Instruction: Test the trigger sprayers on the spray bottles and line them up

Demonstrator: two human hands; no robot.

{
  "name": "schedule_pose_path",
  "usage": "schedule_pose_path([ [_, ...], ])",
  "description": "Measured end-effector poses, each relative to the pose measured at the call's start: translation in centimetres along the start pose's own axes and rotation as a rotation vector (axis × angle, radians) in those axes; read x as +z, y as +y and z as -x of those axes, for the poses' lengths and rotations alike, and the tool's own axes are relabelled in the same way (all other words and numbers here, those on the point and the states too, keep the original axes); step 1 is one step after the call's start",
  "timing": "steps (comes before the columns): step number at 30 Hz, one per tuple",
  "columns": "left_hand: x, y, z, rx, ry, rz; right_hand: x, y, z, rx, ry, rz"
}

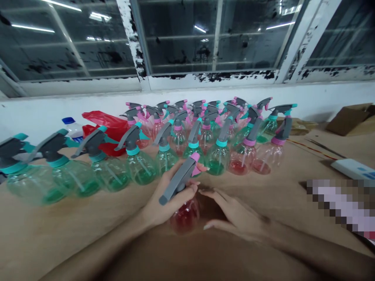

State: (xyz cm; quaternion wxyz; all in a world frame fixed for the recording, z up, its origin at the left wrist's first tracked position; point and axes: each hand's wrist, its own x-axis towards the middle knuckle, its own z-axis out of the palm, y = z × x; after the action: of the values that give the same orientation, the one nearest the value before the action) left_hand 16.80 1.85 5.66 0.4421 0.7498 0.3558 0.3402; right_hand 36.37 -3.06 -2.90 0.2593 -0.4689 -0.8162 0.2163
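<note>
My left hand (pixel 166 197) is wrapped round the neck of a pink spray bottle (pixel 185 216) that stands on the wooden table (pixel 88 226), its fingers under the grey trigger head (pixel 178 177) with a pink nozzle. My right hand (pixel 234 212) lies beside the bottle's right flank, fingers stretched out and touching or nearly touching its rounded body. Just beyond stands a row of green spray bottles (pixel 140 166).
Several green and pink spray bottles (pixel 243 156) crowd the table's far side up to the white wall under the windows. A red plastic bag (pixel 108 125) and a blue-capped bottle (pixel 72 127) sit at back left. A cardboard box (pixel 351 117) and a white device (pixel 354 168) lie right.
</note>
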Motion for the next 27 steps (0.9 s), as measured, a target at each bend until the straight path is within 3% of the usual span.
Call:
schedule_pose_path([
  [7,-0.1,0.0,-0.1,0.01,-0.035,0.009,0.3,2.1,1.0,0.002,0.011,0.102],
  [17,-0.1,-0.2,-0.1,-0.073,-0.038,-0.022,0.8,2.3,1.2,-0.022,0.027,0.134],
  [27,0.0,0.3,-0.2,-0.043,-0.044,-0.054,0.7,2.2,1.2,-0.049,0.06,0.149],
])
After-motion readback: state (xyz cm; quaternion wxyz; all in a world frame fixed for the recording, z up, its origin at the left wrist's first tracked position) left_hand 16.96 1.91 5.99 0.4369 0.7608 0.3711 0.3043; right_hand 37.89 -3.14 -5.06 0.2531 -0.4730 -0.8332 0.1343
